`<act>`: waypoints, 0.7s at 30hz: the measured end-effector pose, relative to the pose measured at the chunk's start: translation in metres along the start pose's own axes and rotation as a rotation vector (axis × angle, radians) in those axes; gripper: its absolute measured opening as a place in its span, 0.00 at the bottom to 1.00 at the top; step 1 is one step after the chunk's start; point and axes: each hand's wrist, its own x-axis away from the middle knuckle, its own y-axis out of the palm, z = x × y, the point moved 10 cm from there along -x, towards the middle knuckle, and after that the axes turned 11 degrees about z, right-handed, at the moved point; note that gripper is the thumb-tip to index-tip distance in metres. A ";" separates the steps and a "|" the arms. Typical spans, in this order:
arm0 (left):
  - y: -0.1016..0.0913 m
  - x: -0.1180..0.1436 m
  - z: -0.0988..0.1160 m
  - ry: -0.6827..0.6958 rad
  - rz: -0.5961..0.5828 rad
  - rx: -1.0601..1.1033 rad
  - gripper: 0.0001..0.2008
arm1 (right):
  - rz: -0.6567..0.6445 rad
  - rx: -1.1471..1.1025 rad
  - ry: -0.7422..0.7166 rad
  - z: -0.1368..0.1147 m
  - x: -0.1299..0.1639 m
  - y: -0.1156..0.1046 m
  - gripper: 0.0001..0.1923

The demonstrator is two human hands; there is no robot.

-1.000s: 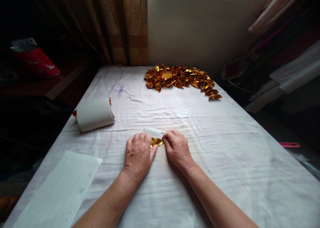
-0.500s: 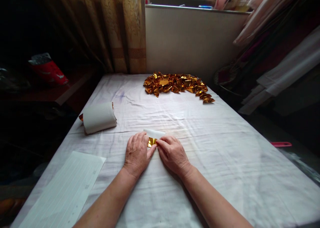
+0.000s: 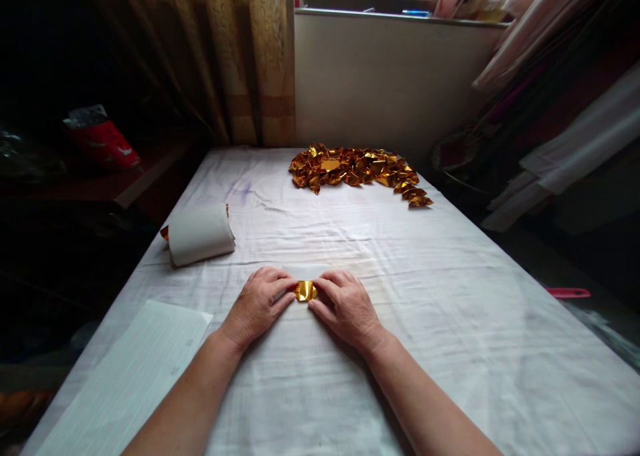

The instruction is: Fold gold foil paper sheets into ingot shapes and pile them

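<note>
A small strip of shiny gold foil paper (image 3: 305,291) lies folded between my two hands, near the middle of the white-covered table. My left hand (image 3: 261,303) pinches its left end between thumb and fingers. At the right end, my right hand (image 3: 345,304) closes on the foil in the same way. Just behind my fingertips shows a pale sheet of paper (image 3: 303,269), partly hidden by my hands. Toward the far edge lies a pile of folded gold foil pieces (image 3: 350,167), with a few trailing off to the right.
A curled stack of white-backed foil sheets (image 3: 201,235) rests on the table's left side. Nearer me lies a lined sheet of paper (image 3: 130,376). A red packet (image 3: 105,143) sits on a dark side surface. Hanging clothes (image 3: 575,143) are on the right.
My left hand has shifted left and now pinches the foil's end instead of lying over it. More of the gold strip shows. The view has moved slightly.
</note>
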 end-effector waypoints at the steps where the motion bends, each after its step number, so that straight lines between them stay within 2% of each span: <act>1: 0.000 0.000 0.001 0.010 0.003 -0.004 0.09 | -0.002 0.004 -0.008 0.000 0.000 0.000 0.11; 6: 0.001 0.002 0.004 0.052 0.002 -0.029 0.11 | 0.001 0.006 -0.044 0.000 -0.001 0.000 0.10; 11: 0.004 0.002 0.005 0.031 -0.011 -0.045 0.12 | 0.009 0.002 -0.023 0.004 -0.003 0.000 0.11; 15: 0.007 0.002 0.008 0.017 -0.054 -0.051 0.09 | -0.025 -0.029 0.007 0.008 -0.003 0.002 0.10; 21: 0.007 0.002 0.008 0.017 -0.055 -0.075 0.08 | -0.094 -0.075 0.010 0.011 -0.002 0.005 0.14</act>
